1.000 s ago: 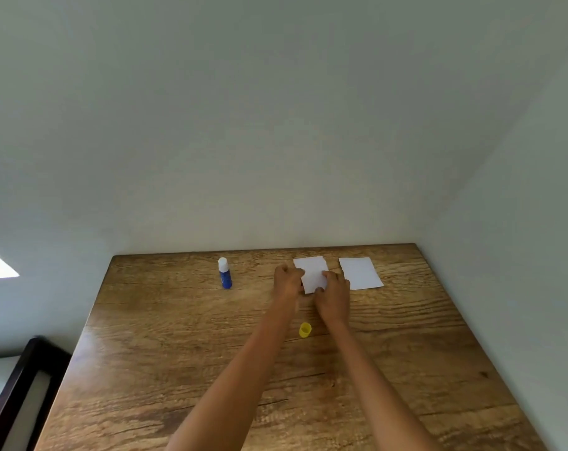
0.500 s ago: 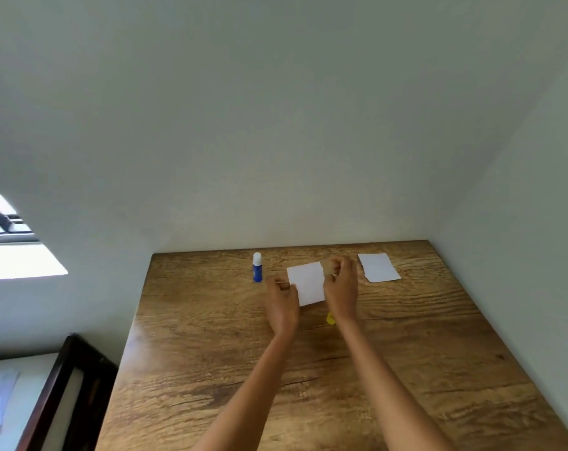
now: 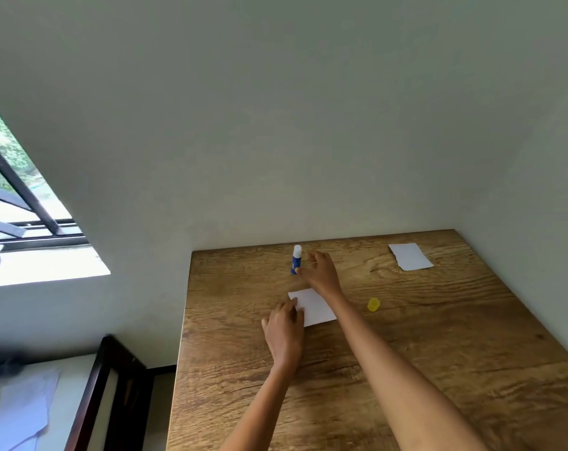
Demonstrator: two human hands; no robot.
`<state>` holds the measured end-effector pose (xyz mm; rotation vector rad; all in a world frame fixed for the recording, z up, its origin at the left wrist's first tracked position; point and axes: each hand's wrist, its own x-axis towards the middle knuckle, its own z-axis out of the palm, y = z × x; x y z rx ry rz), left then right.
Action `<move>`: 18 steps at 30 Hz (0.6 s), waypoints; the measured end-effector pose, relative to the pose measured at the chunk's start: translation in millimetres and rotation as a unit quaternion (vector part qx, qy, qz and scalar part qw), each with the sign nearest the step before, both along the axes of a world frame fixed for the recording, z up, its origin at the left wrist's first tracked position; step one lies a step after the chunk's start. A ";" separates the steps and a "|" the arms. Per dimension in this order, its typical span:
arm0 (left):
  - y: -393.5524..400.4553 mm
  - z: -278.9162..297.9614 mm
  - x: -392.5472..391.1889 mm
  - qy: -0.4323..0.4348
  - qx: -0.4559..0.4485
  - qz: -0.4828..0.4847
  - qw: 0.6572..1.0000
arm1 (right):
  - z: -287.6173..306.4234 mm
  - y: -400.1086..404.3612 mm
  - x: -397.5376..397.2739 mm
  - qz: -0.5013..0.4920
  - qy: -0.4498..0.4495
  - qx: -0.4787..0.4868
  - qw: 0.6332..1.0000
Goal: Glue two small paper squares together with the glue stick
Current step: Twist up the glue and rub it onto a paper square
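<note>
A white paper square point(image 3: 317, 306) lies flat on the wooden table point(image 3: 439, 336). My left hand point(image 3: 284, 327) rests on its left edge with the fingertips on the paper. My right hand point(image 3: 320, 270) reaches across above the paper, fingers spread, right beside the blue glue stick point(image 3: 296, 259), which stands upright with its white tip uncovered near the table's back edge. The thumb is at the stick's base; a grip is not visible. A second white paper square point(image 3: 410, 256) lies at the back right. The yellow cap point(image 3: 373, 304) sits on the table right of my right forearm.
Walls close the table at the back and right. An open window point(image 3: 22, 209) is on the left. A dark wooden frame point(image 3: 97, 395) and loose papers point(image 3: 19, 415) are below the table's left edge.
Both hands lowered the lifted paper square onto the table. My right hand let go and moved left and back to the glue stick. The camera view has swung leftward.
</note>
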<state>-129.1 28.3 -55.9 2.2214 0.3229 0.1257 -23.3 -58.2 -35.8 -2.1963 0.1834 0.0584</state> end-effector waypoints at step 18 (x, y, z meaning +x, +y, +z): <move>21.2 -10.4 3.8 -0.029 0.082 -0.116 0.989 | -5.4 3.8 -48.2 -0.038 -0.090 0.221 0.970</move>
